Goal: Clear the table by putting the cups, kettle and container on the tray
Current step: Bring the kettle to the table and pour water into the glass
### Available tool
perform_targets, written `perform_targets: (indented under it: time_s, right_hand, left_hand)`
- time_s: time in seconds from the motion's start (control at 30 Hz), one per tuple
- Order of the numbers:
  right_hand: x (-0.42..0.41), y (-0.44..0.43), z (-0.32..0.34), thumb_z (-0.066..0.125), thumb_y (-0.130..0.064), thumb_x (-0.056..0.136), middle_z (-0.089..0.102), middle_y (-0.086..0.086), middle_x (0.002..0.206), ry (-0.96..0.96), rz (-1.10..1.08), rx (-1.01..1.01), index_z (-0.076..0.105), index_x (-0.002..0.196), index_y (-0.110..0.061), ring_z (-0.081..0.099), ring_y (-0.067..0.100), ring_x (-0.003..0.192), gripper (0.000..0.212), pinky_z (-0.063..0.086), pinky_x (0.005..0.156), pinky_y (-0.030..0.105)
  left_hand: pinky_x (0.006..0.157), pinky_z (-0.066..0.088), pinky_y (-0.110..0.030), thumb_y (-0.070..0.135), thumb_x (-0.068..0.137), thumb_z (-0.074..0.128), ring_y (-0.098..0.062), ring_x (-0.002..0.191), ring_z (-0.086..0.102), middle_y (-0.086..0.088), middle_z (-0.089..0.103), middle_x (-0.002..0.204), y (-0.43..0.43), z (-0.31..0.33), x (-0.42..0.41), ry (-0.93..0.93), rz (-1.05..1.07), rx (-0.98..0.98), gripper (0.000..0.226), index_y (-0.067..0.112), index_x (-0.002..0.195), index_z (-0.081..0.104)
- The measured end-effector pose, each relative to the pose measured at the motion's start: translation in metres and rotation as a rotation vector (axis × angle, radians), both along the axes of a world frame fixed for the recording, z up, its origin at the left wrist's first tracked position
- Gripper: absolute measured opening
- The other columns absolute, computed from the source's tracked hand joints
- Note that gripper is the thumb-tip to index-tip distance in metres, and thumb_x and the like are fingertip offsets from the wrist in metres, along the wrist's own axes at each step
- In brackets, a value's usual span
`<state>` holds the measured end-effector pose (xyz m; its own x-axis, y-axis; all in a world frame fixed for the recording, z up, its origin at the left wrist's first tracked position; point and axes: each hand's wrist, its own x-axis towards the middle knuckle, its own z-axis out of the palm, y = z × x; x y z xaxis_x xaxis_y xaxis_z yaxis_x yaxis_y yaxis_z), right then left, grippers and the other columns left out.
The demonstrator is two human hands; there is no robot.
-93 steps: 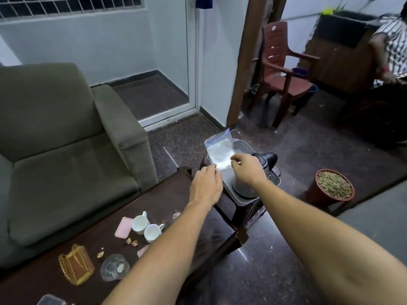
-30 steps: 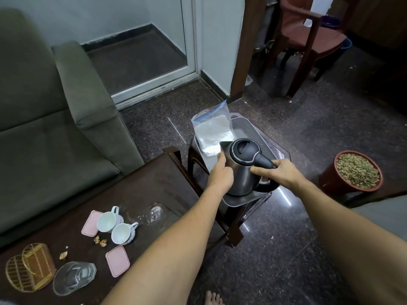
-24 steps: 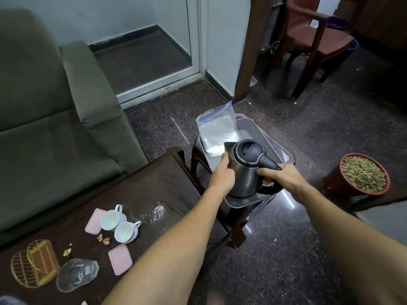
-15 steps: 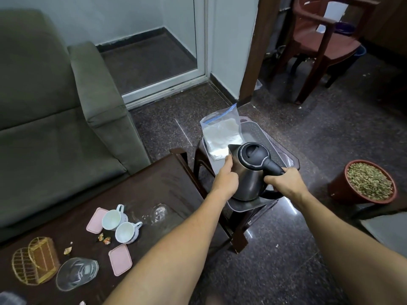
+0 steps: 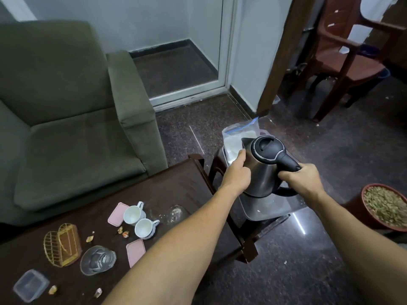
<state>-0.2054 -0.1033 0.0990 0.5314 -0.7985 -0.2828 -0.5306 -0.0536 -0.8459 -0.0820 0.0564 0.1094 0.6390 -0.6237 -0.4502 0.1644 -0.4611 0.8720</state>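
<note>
Kettle of brushed steel point(image 5: 262, 170), black-lidded, rigid, probably weighty: handle wrapped by right hand point(image 5: 301, 179), slick wall braced by left hand point(image 5: 236, 175).

tray point(image 5: 264, 213): far end was taken by plastic bag point(image 5: 236, 134), near end by kettle point(image 5: 262, 168) | table point(image 5: 176, 183): right end lay bare, reachable from above | left half was cluttered with cups point(image 5: 133, 214), pink lids point(image 5: 135, 252), glass bowl point(image 5: 98, 259) | sofa point(image 5: 130, 95) walled the far edge
</note>
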Motion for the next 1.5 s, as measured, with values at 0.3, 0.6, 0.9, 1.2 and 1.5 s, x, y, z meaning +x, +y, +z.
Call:
perform_targets:
  time_s: [0.3,0.6,0.9,1.2,1.5]
  right_hand:
    - [0.049,0.055,0.06,0.069,-0.023,0.046,0.052,-0.003,0.052,-0.085,0.112,-0.022,0.064,0.06,-0.012,0.049,0.016,0.055,0.019,0.058,0.05,0.064]
    - [0.103,0.17,0.093,0.068,-0.033,0.043,0.056,-0.007,0.045,-0.11,0.266,-0.091,0.067,0.055,-0.023,0.055,0.009,0.042,0.015,0.049,0.04,0.027]
    - [0.138,0.28,0.088,0.068,-0.045,0.041,0.063,-0.006,0.049,-0.048,0.391,-0.188,0.067,0.062,-0.009,0.063,0.015,0.054,0.041,0.054,0.056,0.036]
    - [0.14,0.371,0.073,0.071,-0.04,0.046,0.053,-0.012,0.041,0.017,0.484,-0.246,0.061,0.053,-0.015,0.053,0.006,0.046,0.028,0.043,0.05,0.029]
    - [0.116,0.422,0.04,0.071,-0.041,0.046,0.057,-0.006,0.048,0.125,0.537,-0.24,0.064,0.058,-0.01,0.058,0.016,0.054,0.034,0.047,0.054,0.033]
  left_hand:
    - [0.13,0.017,-0.034,0.003,0.09,0.033,-0.015,0.158,0.024,0.008,0.028,0.17,0.069,0.063,0.023,-0.137,0.129,-0.024,0.081,0.033,0.164,0.025]
    - [0.13,0.018,-0.035,0.0,0.091,0.034,-0.017,0.158,0.025,0.006,0.028,0.17,0.189,0.1,0.048,-0.208,0.293,0.032,0.079,0.028,0.165,0.025]
    - [0.127,0.028,-0.035,-0.005,0.088,0.034,-0.017,0.151,0.038,0.003,0.044,0.163,0.311,0.098,0.062,-0.212,0.452,0.055,0.078,0.024,0.16,0.038]
    - [0.113,0.045,-0.058,-0.001,0.086,0.033,-0.043,0.133,0.057,-0.008,0.058,0.15,0.404,0.076,0.046,-0.187,0.526,0.045,0.08,0.036,0.156,0.042]
    - [0.113,0.043,-0.042,0.011,0.092,0.047,-0.028,0.136,0.052,-0.004,0.058,0.147,0.454,0.024,0.018,-0.176,0.56,0.17,0.063,0.031,0.151,0.048]
